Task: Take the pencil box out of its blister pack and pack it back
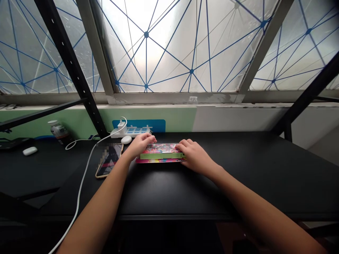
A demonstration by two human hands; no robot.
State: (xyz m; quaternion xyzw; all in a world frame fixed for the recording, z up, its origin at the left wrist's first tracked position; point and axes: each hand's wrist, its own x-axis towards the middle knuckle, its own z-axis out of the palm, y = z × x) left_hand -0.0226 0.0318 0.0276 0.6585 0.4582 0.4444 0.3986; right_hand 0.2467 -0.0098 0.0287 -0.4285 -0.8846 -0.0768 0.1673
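A flat colourful box (161, 151) with a green side and a pink printed top lies on the black desk (238, 169), on top of a colourful sheet or lid. My left hand (140, 145) grips its left end, fingers curled over the top edge. My right hand (192, 155) holds its right end, fingers bent around the corner. Both forearms reach in from the near edge.
A phone (109, 160) lies left of the box, with a white cable (82, 183) running toward me. Behind are a white power strip (131, 131) with a charger, a white earbud case (126, 139), a bottle (58, 131), and another white case (30, 151).
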